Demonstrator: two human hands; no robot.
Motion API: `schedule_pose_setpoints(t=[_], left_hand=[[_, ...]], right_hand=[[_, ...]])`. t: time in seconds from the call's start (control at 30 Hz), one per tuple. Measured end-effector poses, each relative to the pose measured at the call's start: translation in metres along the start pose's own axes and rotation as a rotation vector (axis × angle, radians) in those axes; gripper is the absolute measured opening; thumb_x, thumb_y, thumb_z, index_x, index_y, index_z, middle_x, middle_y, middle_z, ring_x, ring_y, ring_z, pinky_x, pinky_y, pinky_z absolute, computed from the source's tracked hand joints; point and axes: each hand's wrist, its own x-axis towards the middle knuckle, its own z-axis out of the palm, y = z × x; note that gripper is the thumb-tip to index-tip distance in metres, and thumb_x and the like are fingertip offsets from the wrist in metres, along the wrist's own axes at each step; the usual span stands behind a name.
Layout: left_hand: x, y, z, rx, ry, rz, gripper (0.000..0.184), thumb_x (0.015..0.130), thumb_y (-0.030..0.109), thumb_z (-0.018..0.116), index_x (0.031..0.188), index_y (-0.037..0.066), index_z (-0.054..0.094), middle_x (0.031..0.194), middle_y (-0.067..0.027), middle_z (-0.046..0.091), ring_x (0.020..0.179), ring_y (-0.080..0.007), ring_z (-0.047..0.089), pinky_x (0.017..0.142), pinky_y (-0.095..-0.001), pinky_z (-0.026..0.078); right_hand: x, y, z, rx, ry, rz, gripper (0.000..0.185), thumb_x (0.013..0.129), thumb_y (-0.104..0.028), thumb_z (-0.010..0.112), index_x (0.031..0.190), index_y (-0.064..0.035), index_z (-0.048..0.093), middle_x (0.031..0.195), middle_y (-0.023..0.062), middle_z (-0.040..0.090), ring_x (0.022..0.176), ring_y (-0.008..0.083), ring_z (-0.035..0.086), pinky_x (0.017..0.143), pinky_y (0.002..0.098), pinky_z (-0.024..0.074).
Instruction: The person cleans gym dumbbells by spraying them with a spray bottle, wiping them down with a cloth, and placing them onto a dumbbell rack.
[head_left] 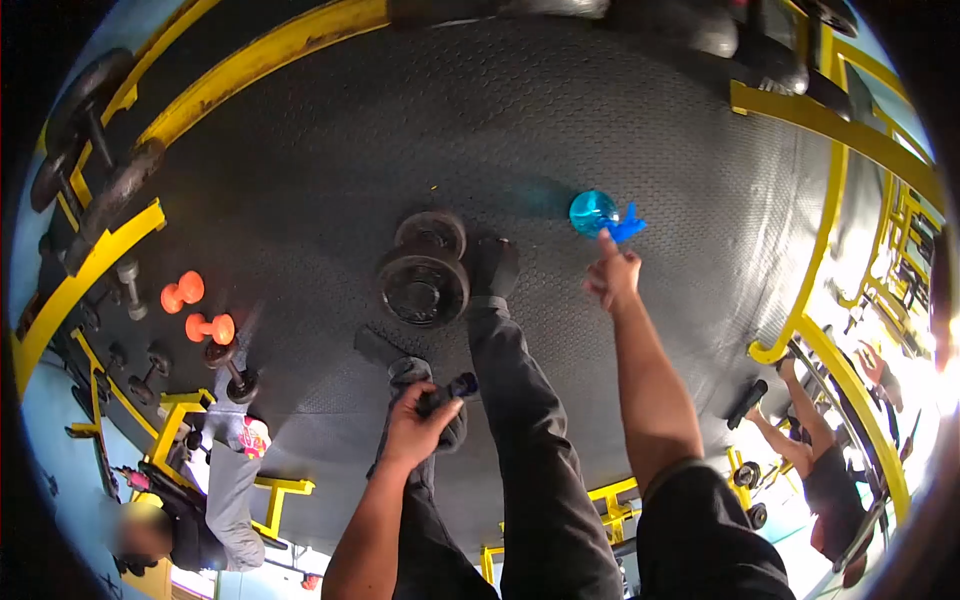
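Observation:
A blue spray bottle (592, 213) with a brighter blue trigger head is on the black rubber floor. My right hand (612, 272) reaches toward its head with one finger extended and the others partly curled; whether the fingertip touches is unclear. Closed round a dark bundled item (437, 402), perhaps a cloth, is my left hand (418, 428), over my lower leg. A large dark dumbbell (424, 288) lies on the floor in front of my feet, left of the bottle.
Orange dumbbells (210, 328) and a grey one (132, 288) lie at left. Yellow racks (90, 275) curve along both sides, holding dark weights. One person (232, 490) is at lower left, another (835, 490) at lower right.

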Motion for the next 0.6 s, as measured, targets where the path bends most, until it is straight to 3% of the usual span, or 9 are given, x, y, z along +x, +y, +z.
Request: schedule_pose_setpoints(t=[0.13, 0.2, 0.23, 0.27, 0.33, 0.37, 0.4, 0.53, 0.6], left_hand=[[-0.003, -0.011, -0.011, 0.261, -0.113, -0.010, 0.025, 0.082, 0.025, 0.075, 0.080, 0.004, 0.060, 0.067, 0.0009, 0.059, 0.062, -0.0063, 0.051, 0.057, -0.0240, 0.041], [0.008, -0.003, -0.011, 0.427, -0.090, -0.043, 0.035, 0.078, 0.035, 0.076, 0.081, 0.003, 0.060, 0.073, -0.0064, 0.062, 0.067, -0.0140, 0.057, 0.063, -0.0293, 0.045], [0.015, 0.006, -0.010, 0.595, -0.092, 0.073, 0.051, 0.075, 0.039, 0.077, 0.108, 0.005, 0.058, 0.086, -0.0121, 0.064, 0.081, -0.0240, 0.062, 0.074, -0.0356, 0.048], [0.018, 0.018, -0.006, 0.587, -0.096, 0.094, 0.051, 0.075, 0.039, 0.077, 0.108, 0.005, 0.058, 0.086, -0.0121, 0.064, 0.081, -0.0240, 0.062, 0.074, -0.0356, 0.048], [0.021, 0.044, 0.005, 0.674, -0.185, 0.043, 0.087, 0.073, 0.038, 0.078, 0.141, 0.011, 0.031, 0.099, -0.0166, 0.064, 0.095, -0.0299, 0.063, 0.085, -0.0395, 0.046], [0.027, 0.056, 0.008, 0.636, -0.354, -0.037, 0.116, 0.070, 0.033, 0.081, 0.150, 0.017, -0.001, 0.115, -0.0226, 0.059, 0.109, -0.0329, 0.059, 0.093, -0.0404, 0.043], [0.029, 0.053, 0.013, 0.627, -0.370, -0.019, 0.116, 0.070, 0.033, 0.081, 0.150, 0.017, -0.001, 0.115, -0.0226, 0.059, 0.109, -0.0329, 0.059, 0.093, -0.0404, 0.043], [0.030, 0.041, 0.026, 0.488, -0.530, 0.158, 0.115, 0.069, 0.023, 0.082, 0.151, 0.016, 0.002, 0.144, -0.0203, 0.039, 0.132, -0.0287, 0.040, 0.106, -0.0394, 0.035], [0.025, 0.022, 0.023, 0.237, -0.919, 0.345, 0.099, 0.074, 0.017, 0.078, 0.150, 0.012, 0.016, 0.142, -0.0128, 0.043, 0.130, -0.0233, 0.042, 0.105, -0.0374, 0.035]], right_hand=[[0.084, 0.042, 0.022, 0.155, -0.131, -0.115, 0.046, 0.082, -0.028, 0.070, 0.113, -0.0010, 0.049, 0.081, 0.0095, 0.063, 0.072, 0.0223, 0.059, 0.061, 0.0382, 0.0501], [0.063, 0.044, 0.019, -0.134, 0.082, -0.559, 0.030, 0.081, -0.024, 0.069, 0.095, 0.0000, 0.057, 0.079, 0.0108, 0.064, 0.070, 0.0252, 0.060, 0.068, 0.0396, 0.0478], [0.034, 0.043, 0.006, -0.275, 0.123, -0.723, 0.024, 0.080, -0.022, 0.068, 0.083, -0.0006, 0.058, 0.074, 0.0127, 0.062, 0.068, 0.0250, 0.059, 0.067, 0.0390, 0.0463], [-0.004, 0.034, -0.007, -0.395, 0.100, -0.722, 0.025, 0.081, -0.022, 0.067, 0.080, 0.0001, 0.056, 0.072, 0.0154, 0.060, 0.067, 0.0276, 0.058, 0.065, 0.0410, 0.0455], [-0.075, 0.030, -0.042, -0.517, -0.014, -0.852, 0.029, 0.080, -0.021, 0.067, 0.073, -0.0008, 0.048, 0.064, 0.0175, 0.056, 0.058, 0.0310, 0.054, 0.056, 0.0409, 0.0437], [-0.117, 0.027, -0.056, -0.501, -0.071, -0.881, 0.026, 0.080, -0.014, 0.069, 0.069, -0.0028, 0.048, 0.057, 0.0046, 0.049, 0.055, 0.0126, 0.044, 0.050, 0.0312, 0.0387], [-0.151, 0.029, -0.074, -0.530, -0.127, -0.880, 0.026, 0.078, -0.016, 0.068, 0.070, -0.0023, 0.048, 0.057, 0.0146, 0.053, 0.049, 0.0212, 0.052, 0.048, 0.0365, 0.0411], [-0.259, 0.033, -0.114, -0.475, -0.351, -1.022, 0.019, 0.072, -0.009, 0.075, 0.075, -0.0027, 0.057, 0.059, 0.0080, 0.056, 0.050, 0.0177, 0.050, 0.048, 0.0306, 0.0411], [-0.295, 0.025, -0.122, -0.651, -0.475, -1.137, 0.018, 0.068, -0.006, 0.075, 0.081, -0.0034, 0.063, 0.068, 0.0086, 0.058, 0.059, 0.0233, 0.056, 0.055, 0.0322, 0.0452]])
